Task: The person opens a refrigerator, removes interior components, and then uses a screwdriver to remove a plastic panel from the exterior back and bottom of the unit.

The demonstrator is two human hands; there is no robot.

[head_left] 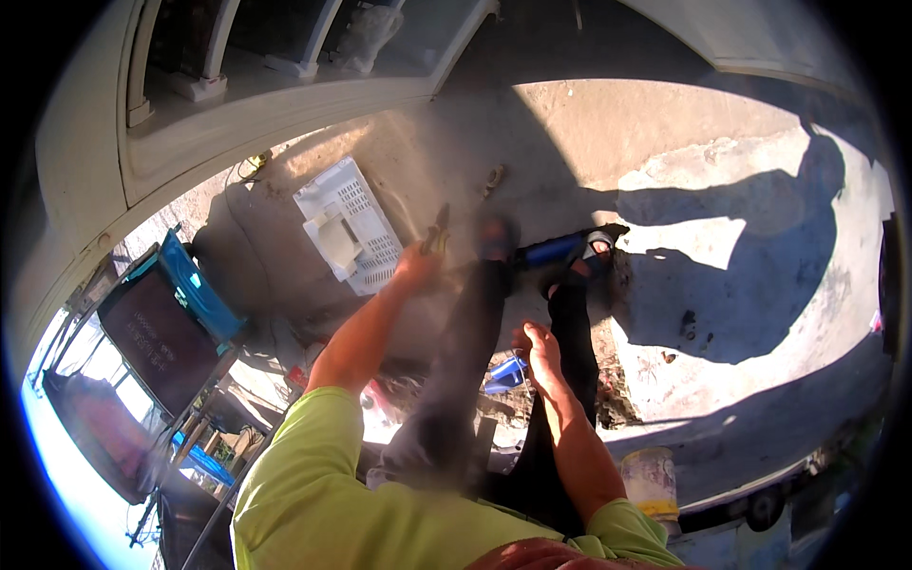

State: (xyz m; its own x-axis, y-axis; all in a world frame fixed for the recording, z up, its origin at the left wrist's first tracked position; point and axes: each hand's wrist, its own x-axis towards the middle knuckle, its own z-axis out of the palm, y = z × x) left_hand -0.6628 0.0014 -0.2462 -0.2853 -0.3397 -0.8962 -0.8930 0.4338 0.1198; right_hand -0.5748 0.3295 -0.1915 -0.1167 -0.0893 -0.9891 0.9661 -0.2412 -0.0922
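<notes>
My left hand [415,270] is closed around a pair of pliers [437,234] with yellowish grips, their dark jaws pointing away from me. Just left of the pliers, a white plastic panel [353,226] with rows of slots and a square opening lies on the ground. My right hand [541,355] is held low in front of my leg with the fingers curled in. A thin pale strand seems to run by its fingers, but what they hold is too small to make out. Between my feet rests a dark and blue long object [551,253], partly hidden by a sandal.
A white cabinet-like frame [275,114] with uprights arches across the upper left. Left stand a dark board with writing [160,337] and a blue plastic piece [198,285]. A blue object [504,375] lies below my right hand. A stained bucket [650,480] stands lower right.
</notes>
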